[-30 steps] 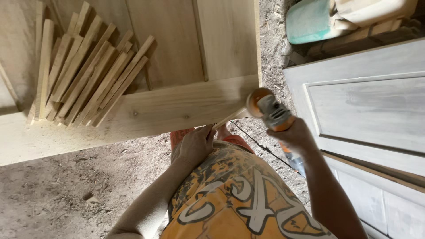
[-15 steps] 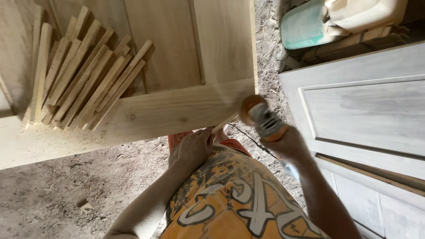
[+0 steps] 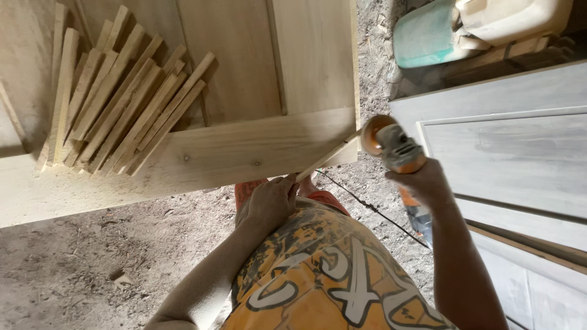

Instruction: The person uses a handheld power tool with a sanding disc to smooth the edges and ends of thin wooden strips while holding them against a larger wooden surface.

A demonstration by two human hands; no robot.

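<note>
Right hand (image 3: 422, 183) clamped around orange power sander (image 3: 391, 145), disc end touching tip of thin wood strip (image 3: 324, 159). Left hand (image 3: 269, 205) closed on near end of same strip, holding it slanted against corner of wooden panel (image 3: 232, 153). Compared with second ago, sander now lower and closer to strip end; grinding contact seems just made. Strip lies between both hands. Pile of cut slats (image 3: 116, 104) rests on panel, well apart.
</note>
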